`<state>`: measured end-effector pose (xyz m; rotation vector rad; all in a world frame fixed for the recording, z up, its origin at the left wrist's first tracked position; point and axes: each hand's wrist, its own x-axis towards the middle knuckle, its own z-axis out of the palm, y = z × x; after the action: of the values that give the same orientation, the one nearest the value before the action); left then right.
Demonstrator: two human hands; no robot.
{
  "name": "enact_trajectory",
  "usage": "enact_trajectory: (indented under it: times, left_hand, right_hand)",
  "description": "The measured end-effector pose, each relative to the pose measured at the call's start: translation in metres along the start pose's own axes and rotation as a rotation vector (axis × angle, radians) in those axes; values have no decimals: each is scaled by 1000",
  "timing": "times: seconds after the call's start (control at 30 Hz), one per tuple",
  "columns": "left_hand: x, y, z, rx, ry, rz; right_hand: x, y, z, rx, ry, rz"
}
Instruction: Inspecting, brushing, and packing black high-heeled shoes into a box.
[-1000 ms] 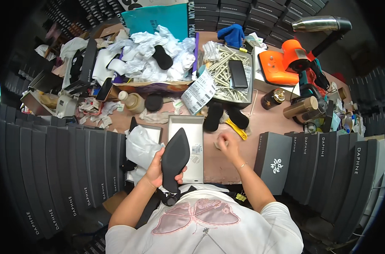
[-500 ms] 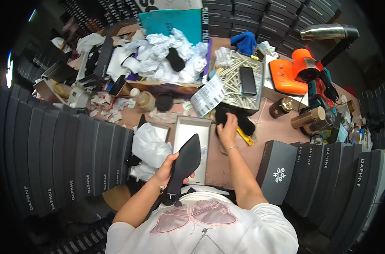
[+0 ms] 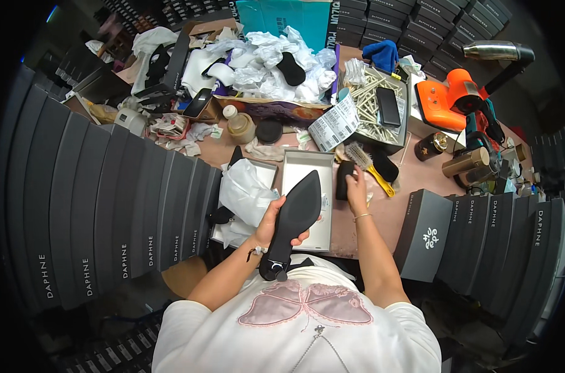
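Note:
My left hand (image 3: 267, 225) is wrapped round a black high-heeled shoe (image 3: 298, 208). Its pointed toe slants away from me and the dark sole faces up, with the heel end close to my shirt. Between the fingers and thumb of my right hand (image 3: 358, 194) is a black oblong sponge (image 3: 343, 181), lifted or stood on edge at the table. Beside it lies a brush with a yellow handle (image 3: 380, 179) and pale bristles. A second black pad (image 3: 386, 169) rests just right of the brush. Under the shoe, an open white shoe box (image 3: 307, 159) is partly covered.
White tissue paper (image 3: 247, 194) bulges from a box to the left. Stacks of dark shoe boxes (image 3: 133, 211) flank both sides. Further back are a carton of crumpled paper (image 3: 282, 62), a box of pale sticks (image 3: 372, 102), a jar (image 3: 240, 127) and an orange device (image 3: 435, 102).
My right hand has picked out the black sponge and drawn it slightly nearer, uncovering the brush. The whole view has shifted. My left hand still grips the shoe.

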<state>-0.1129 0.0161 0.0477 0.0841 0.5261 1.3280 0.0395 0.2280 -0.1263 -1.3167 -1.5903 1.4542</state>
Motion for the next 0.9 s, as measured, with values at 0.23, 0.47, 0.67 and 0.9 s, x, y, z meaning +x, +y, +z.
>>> enact_trajectory:
  times: [0.23, 0.47, 0.67, 0.9]
  left_hand:
    - [-8, 11, 40, -158, 535, -88]
    - [-18, 7, -4, 192, -130, -155]
    - [-23, 7, 9, 230, -60, -163]
    - [-31, 8, 11, 190, 8, -68]
  right_hand:
    - [-128, -214, -20, -559, -510, -1310]
    - [-111, -240, -39, -679, -471, -842]
    - [-83, -213, -39, -575, 33, -987]
    - [-71, -196, -41, -711, 18, -887]
